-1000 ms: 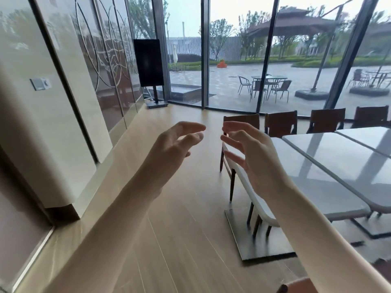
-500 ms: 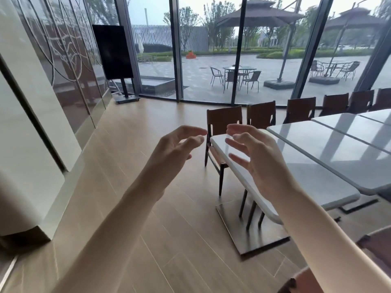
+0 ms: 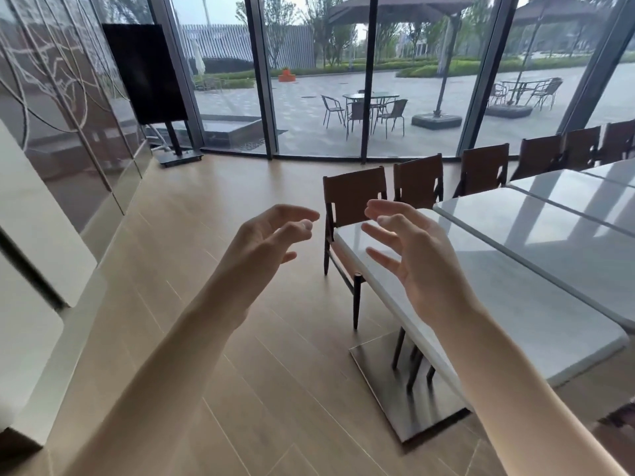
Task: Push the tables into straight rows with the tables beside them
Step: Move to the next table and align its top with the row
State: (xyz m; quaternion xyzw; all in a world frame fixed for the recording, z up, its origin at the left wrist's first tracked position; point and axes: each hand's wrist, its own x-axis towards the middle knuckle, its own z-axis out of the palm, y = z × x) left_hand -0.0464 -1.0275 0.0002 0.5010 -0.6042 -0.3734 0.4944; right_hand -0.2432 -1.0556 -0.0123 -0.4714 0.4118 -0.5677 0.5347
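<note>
While each hand (image 3: 264, 242) (image 3: 417, 259) hovers released, bare floor (image 3: 213, 255) borders the table (image 3: 515, 304) edge.

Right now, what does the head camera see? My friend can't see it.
Two empty hands, left hand and right hand, reach with loose fingers toward a white table. Brown chairs line its far side, before glass walls.

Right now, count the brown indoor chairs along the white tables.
5: brown chairs at. A sixth shows partly at the right edge; more may be hidden.
</note>
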